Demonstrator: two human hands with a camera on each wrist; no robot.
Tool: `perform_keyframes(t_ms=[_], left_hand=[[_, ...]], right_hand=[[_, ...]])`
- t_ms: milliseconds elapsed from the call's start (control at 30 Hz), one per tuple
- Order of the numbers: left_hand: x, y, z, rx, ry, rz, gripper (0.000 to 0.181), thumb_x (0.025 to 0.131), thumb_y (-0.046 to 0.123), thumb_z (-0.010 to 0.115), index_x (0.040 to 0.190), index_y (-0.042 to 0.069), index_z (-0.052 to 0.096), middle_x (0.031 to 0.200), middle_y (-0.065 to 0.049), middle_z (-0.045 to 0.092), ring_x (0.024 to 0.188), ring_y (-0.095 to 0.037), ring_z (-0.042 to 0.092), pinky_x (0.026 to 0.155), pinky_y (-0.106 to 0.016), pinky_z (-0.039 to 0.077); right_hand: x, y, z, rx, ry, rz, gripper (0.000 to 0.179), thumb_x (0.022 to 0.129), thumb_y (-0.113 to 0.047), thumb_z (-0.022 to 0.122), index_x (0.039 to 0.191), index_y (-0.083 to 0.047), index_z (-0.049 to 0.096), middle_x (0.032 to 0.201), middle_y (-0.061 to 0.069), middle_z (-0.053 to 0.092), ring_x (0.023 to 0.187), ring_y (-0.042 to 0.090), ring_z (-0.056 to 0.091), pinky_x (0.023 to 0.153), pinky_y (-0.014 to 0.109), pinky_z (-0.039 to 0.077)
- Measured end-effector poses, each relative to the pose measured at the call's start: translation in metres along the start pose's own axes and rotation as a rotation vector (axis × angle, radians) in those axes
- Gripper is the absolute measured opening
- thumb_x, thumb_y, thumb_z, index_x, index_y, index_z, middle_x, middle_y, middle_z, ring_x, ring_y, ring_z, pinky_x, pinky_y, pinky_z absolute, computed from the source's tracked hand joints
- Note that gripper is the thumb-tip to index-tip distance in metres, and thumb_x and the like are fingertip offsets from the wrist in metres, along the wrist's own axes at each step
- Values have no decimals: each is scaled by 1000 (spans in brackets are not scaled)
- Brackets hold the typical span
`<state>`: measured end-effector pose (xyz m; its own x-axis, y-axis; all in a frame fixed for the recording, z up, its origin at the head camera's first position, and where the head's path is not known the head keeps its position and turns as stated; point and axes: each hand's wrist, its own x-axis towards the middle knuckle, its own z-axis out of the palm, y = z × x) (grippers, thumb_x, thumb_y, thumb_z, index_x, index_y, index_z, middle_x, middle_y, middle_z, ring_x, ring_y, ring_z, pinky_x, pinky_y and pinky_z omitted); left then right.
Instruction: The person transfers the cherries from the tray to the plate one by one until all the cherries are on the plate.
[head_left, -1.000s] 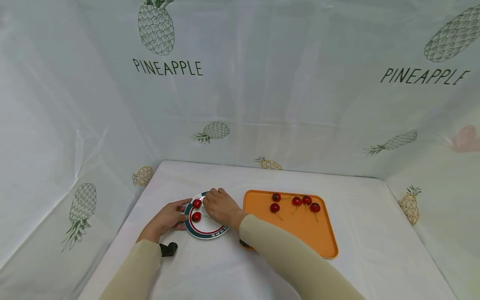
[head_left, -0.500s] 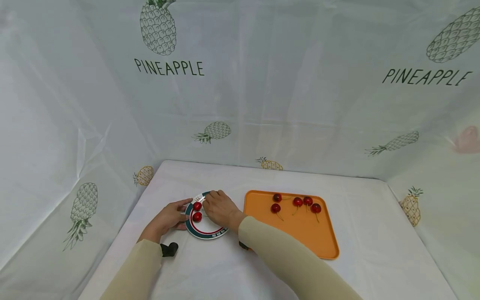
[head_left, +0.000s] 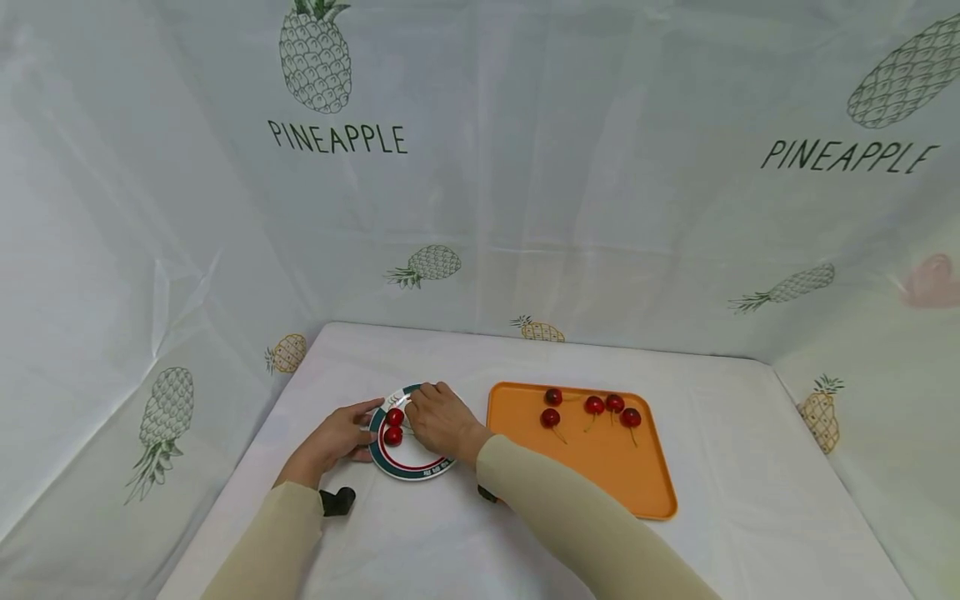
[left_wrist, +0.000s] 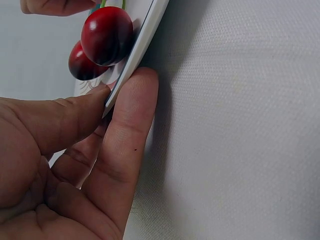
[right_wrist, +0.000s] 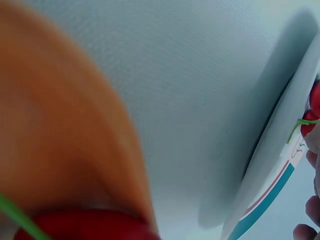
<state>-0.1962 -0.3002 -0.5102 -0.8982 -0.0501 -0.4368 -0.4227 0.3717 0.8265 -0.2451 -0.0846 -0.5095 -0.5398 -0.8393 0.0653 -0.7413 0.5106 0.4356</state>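
Note:
A round plate [head_left: 408, 473] with a green-and-red rim lies on the left of the table. My left hand [head_left: 336, 433] grips its left rim, thumb [left_wrist: 75, 117] on top and fingers [left_wrist: 132, 115] underneath. Two red cherries rest close together at the plate's left side, the upper cherry [head_left: 395, 417] just above the lower cherry [head_left: 393, 436]. Reaching over the plate, my right hand [head_left: 442, 421] has its fingers curled at the upper cherry's stem, pinching it. A green stem [right_wrist: 300, 122] shows by its fingertips in the right wrist view.
To the right lies an orange tray [head_left: 592, 475] with several stemmed cherries [head_left: 551, 418] along its far part. Black wrist-camera mounts [head_left: 339, 502] sit at the wrists. A pineapple-print sheet [head_left: 480, 167] rises behind and beside the white table [head_left: 720, 467].
The upper cherry on the plate has shifted slightly toward the lower one. Both hands stay almost where they were, the left on the rim and the right over the plate.

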Motion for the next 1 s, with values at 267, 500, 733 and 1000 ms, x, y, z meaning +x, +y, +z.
perform_keyframes(t_ms=[267,500,733,1000], left_hand=[[1,-1,0,21,-7,-1,71,99,-5,63,163,14,40,152,-29,43,85,-22,69,72,-34,65],[1,-1,0,25,3,-13,72,99,-4,64,164,16,40,155,-29,41,85,-21,68,73,-33,65],[1,-2,1,35,1,-12,72,99,-5,64,164,15,39,154,-30,41,83,-21,68,73,-34,65],[0,0,1,34,-6,-16,73,99,-3,65,164,16,39,153,-29,41,83,-21,67,74,-34,65]], right_hand=[[-10,9,-7,64,76,61,30,107,-39,54,124,-16,64,111,-2,61,105,18,51,91,28,47],[-25,23,-11,46,92,111,25,107,-37,55,116,-15,63,104,-1,57,100,20,48,86,30,45],[-48,36,-13,61,80,139,30,108,-40,56,121,-14,63,112,2,57,104,22,49,87,31,46],[-79,53,-14,103,99,184,35,105,-42,61,126,-14,63,121,3,61,114,24,52,98,36,50]])
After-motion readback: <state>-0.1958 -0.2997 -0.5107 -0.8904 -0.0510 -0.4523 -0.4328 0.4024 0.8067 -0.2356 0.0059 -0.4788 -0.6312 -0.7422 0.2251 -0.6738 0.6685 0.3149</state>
